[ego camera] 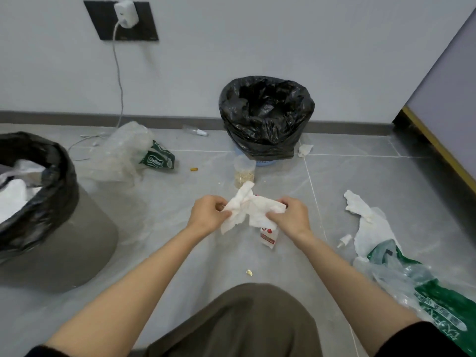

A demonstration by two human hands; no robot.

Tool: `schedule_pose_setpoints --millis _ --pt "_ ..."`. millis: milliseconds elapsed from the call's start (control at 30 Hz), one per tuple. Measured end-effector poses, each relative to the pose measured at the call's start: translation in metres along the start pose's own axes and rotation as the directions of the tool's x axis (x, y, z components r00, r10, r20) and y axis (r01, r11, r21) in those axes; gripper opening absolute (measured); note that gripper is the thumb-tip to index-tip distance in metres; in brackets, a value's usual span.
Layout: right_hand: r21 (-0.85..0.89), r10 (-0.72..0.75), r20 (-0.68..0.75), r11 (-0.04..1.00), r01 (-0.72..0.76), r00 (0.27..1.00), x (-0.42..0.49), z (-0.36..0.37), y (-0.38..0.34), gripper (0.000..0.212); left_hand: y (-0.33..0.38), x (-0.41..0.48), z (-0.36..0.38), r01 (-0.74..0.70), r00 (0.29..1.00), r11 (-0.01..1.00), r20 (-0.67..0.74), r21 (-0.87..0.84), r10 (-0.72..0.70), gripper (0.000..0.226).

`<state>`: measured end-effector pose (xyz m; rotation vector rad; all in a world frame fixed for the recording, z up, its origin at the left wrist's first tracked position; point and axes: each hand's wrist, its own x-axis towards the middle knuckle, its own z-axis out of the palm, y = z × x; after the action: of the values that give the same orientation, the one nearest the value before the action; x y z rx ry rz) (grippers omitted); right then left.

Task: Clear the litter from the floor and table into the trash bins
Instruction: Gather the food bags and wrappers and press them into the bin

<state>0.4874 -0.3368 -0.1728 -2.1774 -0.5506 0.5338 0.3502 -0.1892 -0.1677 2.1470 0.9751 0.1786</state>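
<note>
L hand (208, 215) + R hand (291, 217) both pinch crumpled tissue (247, 207) above floor. Grey bin (77, 240) part-filled. Blue bin (257, 140) just ahead. Remaining: clear plastic bag (121, 153), grain jar (244, 171), torn tissue (358, 204), green-print bag (425, 292). Est. under half done.
</note>
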Motion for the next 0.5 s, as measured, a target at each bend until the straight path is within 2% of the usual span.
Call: schedule_pose_setpoints --millis 233,400,500 --pt "0.207 -0.127 0.075 0.972 0.109 0.989 -0.023 0.009 -0.121 0.01 0.018 -0.031 -0.117 -0.046 0.974 0.998 -0.222 -0.039 0.036 0.013" --pt "0.365 -0.227 0.212 0.921 0.139 0.95 -0.058 0.038 -0.207 0.021 0.007 -0.076 -0.204 -0.034 0.933 0.999 -0.36 -0.042 0.017 0.015" --pt "0.42 -0.25 0.316 0.902 0.101 0.915 -0.081 0.068 -0.248 0.023 -0.017 -0.104 -0.247 0.015 0.897 1.0 -0.441 -0.026 -0.025 0.016"
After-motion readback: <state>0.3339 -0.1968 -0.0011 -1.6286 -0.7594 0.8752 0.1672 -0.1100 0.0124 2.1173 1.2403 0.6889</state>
